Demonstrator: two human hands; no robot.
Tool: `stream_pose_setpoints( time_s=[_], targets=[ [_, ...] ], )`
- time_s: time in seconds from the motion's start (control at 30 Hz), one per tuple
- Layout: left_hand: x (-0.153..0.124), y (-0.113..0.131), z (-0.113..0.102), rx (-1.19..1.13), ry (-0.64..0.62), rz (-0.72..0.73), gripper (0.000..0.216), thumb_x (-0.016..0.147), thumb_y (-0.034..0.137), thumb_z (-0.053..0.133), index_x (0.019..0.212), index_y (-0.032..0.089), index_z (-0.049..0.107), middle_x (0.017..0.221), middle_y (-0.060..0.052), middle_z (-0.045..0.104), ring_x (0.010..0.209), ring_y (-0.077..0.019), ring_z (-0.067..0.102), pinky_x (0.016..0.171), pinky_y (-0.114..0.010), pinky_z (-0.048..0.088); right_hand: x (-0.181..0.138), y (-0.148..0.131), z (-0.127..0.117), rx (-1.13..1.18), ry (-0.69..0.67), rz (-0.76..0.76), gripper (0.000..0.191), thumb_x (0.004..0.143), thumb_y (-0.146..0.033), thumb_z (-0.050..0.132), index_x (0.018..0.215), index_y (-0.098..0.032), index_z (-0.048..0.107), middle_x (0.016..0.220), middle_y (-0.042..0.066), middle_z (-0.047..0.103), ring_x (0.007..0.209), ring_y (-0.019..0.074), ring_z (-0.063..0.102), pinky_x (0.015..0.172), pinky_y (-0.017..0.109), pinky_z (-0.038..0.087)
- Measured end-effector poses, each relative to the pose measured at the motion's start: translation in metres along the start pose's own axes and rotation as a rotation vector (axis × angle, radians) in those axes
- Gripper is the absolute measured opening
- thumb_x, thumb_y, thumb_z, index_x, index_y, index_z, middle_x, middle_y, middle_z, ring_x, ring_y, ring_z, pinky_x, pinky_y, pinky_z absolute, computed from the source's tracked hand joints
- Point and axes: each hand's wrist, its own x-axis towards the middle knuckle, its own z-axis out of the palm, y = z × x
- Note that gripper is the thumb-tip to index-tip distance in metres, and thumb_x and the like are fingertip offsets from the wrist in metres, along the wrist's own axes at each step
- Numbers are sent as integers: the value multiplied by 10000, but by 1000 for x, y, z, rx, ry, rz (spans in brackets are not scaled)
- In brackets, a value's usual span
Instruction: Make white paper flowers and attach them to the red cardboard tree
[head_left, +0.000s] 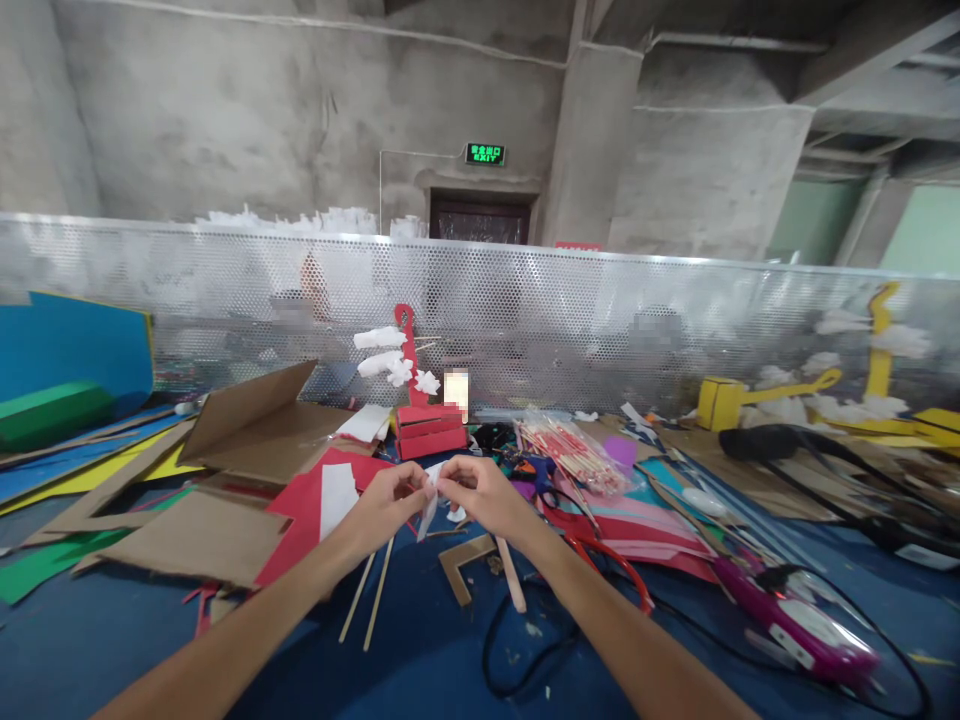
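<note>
My left hand (394, 505) and my right hand (480, 492) meet above the middle of the blue table. Both are closed, fingertips pinching a small white strip of paper (427, 520) whose lower end hangs between them. Whether it is paper or tissue is hard to make out. Behind the hands stands a red cardboard box shape (429, 434) with a red upright (409, 350) carrying white flower-like pieces (381, 362). Two thin wooden sticks (379, 594) lie below my left hand. An L-shaped cardboard piece (459, 575) and a flat wooden stick (511, 578) are under my right hand.
Brown cardboard (195, 535) and red sheets (300, 520) lie at left. To the right are bundled sticks in plastic (577, 455), blue-handled scissors (551, 480) and a purple corded tool (802, 625). A perforated metal screen (525, 320) runs along the back.
</note>
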Motion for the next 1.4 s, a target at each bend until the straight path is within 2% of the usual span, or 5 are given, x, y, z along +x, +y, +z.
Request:
stream_pose_setpoints(
  time_s=[0.23,0.57,1.03,1.4],
  targets=[
    [-1,-2,0,-14,20,8,225,826,368,565,769,154,527,625,36,513,567,-107,487,557,-213,387,1,1,0,53,0,30,179,798,-333,591,779,-155,594,612,-22,528,497,85,495,426,169,388],
    [-1,-6,3,52,21,39,250,837,402,561,783,164,508,681,14,545,627,-125,522,563,-215,389,-2,-7,1,-2,1,36,157,794,-312,594,769,-156,598,648,-6,587,536,96,546,464,173,415],
    [0,-4,1,-83,82,41,264,785,393,622,812,181,468,689,42,499,596,-98,475,560,-201,371,-1,-5,0,-20,13,18,191,804,-306,560,764,-141,648,596,-13,547,504,86,508,442,162,382],
    [1,-5,2,-98,85,65,276,792,388,625,816,183,442,687,50,459,605,-95,459,557,-199,363,0,-3,1,-62,-5,29,188,783,-300,569,763,-135,657,705,34,645,559,117,560,478,189,427]
  ],
)
